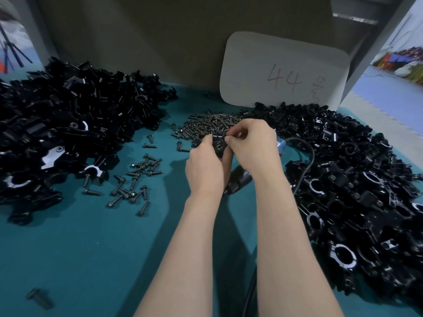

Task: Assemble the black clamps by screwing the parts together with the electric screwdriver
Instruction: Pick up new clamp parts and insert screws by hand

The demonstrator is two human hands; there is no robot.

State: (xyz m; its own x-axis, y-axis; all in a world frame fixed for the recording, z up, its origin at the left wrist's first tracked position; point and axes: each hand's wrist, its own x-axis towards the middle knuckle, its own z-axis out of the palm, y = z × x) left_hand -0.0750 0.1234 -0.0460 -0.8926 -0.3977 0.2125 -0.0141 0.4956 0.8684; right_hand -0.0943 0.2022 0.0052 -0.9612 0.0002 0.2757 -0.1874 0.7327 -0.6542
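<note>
Both hands meet over the middle of the teal table. My left hand (206, 165) grips a black clamp (218, 145) from below. My right hand (251, 145) pinches at the clamp's top with thumb and forefinger; what it pinches is too small to make out. The electric screwdriver (238, 179), black, lies on the table just under my hands, its cable (309, 156) looping off to the right. A pile of dark screws (206, 125) sits right behind the hands.
A big heap of black clamp parts (64, 124) fills the left side, another heap (357, 184) the right. Loose screws (135, 181) lie scattered left of centre. A white card marked 44 (283, 72) leans on the back wall.
</note>
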